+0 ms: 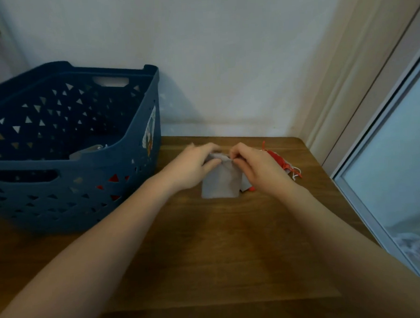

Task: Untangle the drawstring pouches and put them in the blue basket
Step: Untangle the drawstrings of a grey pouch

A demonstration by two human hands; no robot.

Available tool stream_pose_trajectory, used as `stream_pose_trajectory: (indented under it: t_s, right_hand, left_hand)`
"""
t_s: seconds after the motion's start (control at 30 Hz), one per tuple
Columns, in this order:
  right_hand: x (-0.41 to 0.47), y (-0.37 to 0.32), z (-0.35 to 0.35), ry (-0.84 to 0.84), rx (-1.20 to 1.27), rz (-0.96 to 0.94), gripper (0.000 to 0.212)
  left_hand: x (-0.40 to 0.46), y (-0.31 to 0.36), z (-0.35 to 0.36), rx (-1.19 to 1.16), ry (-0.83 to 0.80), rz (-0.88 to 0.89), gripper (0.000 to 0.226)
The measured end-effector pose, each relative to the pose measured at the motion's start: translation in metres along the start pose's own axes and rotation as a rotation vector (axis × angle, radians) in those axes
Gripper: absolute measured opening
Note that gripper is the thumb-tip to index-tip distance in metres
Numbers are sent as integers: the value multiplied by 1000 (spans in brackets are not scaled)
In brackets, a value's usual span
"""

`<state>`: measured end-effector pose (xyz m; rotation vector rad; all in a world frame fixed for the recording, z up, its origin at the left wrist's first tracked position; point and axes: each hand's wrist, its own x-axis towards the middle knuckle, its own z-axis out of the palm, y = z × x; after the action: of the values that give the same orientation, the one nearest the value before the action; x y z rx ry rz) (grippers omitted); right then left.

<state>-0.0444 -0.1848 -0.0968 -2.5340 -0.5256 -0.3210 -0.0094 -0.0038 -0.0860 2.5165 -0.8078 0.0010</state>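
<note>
Both hands meet at the top edge of a grey pouch point(219, 184) that lies flat on the wooden surface point(209, 256); the left hand point(192, 168) pins the mouth of the pouch from the left with fingers curled over it, while the right hand point(258, 167) pinches narrowly at the same edge, probably on the cord, though the cord itself is too small and blurred to tell; holding the pouch down with one hand gives the other something to pull against, which suits working a knot loose. Just behind the right hand lies a red pouch point(278, 160) with thin red and white strings point(296, 175) trailing toward the right, and another grey piece peeks out under the right wrist, so the pile seems to be still joined there. The blue basket point(121, 149) stands close on the left, its near wall beside the left forearm; something pale already lies inside and red shows through its holes. The surface ends not far right of the strings, next to a window frame point(366, 182); open room lies toward the person, and the lift leftward into the basket looks unobstructed.
</note>
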Motion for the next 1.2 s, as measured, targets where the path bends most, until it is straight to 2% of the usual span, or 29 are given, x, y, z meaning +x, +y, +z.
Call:
stream_pose_trajectory:
  t_s: [0.07,0.13,0.23,0.33,0.43,0.53,0.6,0.73,0.83,0.97,1.03,1.1,1.17,1.2]
  right_hand:
    - [1,0,-2,-18,-32,-19,8]
    - [4,-1,0,-60,-81,-15,8]
    - [7,0,3,-127,-178,38,11]
    - [9,1,-1,-127,-209,111,13]
    - [8,0,-6,-185,-226,192,11]
    - [3,6,-7,-256,-220,218,26]
    - [-3,14,-6,-223,45,281,34]
    - [-7,15,-4,-25,909,446,46]
    - [-2,4,0,170,1306,501,53]
    - [4,-4,-4,485,1885,589,52]
    - [6,-3,-3,630,2030,606,48]
    - [8,-3,0,680,2088,612,46]
    - [9,-5,1,659,2012,635,42]
    - [10,-7,2,632,1888,657,39]
  left_hand:
    - [-7,-2,-2,-66,-64,-14,26]
    - [-12,-5,-2,-45,-48,-15,20]
    - [-17,-11,-3,-2,-18,-47,22]
    - [-20,-14,-10,-14,-13,-79,34]
    - [-25,-13,-12,-228,33,-125,37]
    - [-27,-17,-10,-659,49,-264,32]
    - [-25,-22,-10,-865,58,-355,31]
    - [-21,-22,-5,-1198,139,-471,27]
    - [-18,-16,-2,-1630,190,-501,14]
    - [-13,-16,-3,-2022,332,-525,17]
    - [-11,-18,-1,-2070,368,-510,27]
    - [-10,-16,1,-2034,367,-472,32]
    - [-8,-11,3,-1902,360,-453,35]
    - [-7,-7,2,-1799,340,-451,36]
